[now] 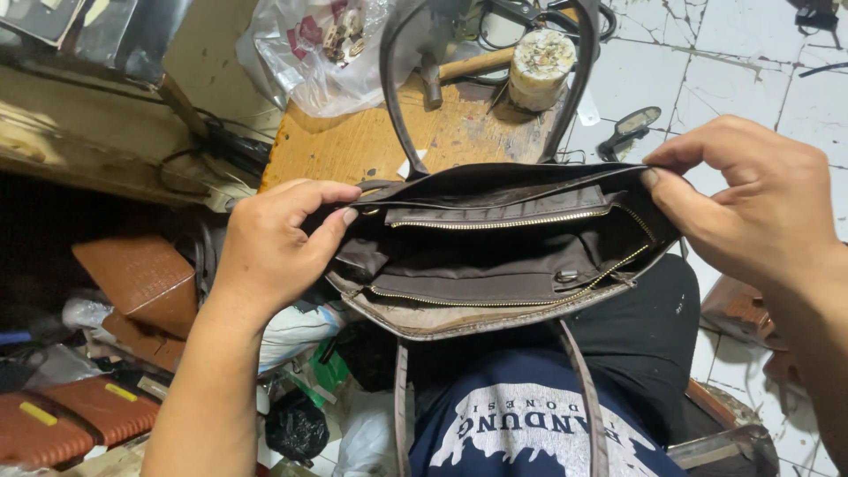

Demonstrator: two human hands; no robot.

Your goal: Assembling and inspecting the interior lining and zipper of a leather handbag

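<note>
Two hands spread a dark brown handbag open over the lap.

The handbag [495,256] hangs above the knees, brass zipper [503,217] showing inside. The left hand [274,247] is clamped on its left rim, the right hand [751,203] pinched on the right rim. Beyond it, a wooden desk [353,141] carries a hammer [459,69], a jar [539,66] and a plastic bag [318,53].

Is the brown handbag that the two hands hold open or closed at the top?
Open. The left hand and right hand pull the rim of the handbag apart, so its lining and zips show.
</note>
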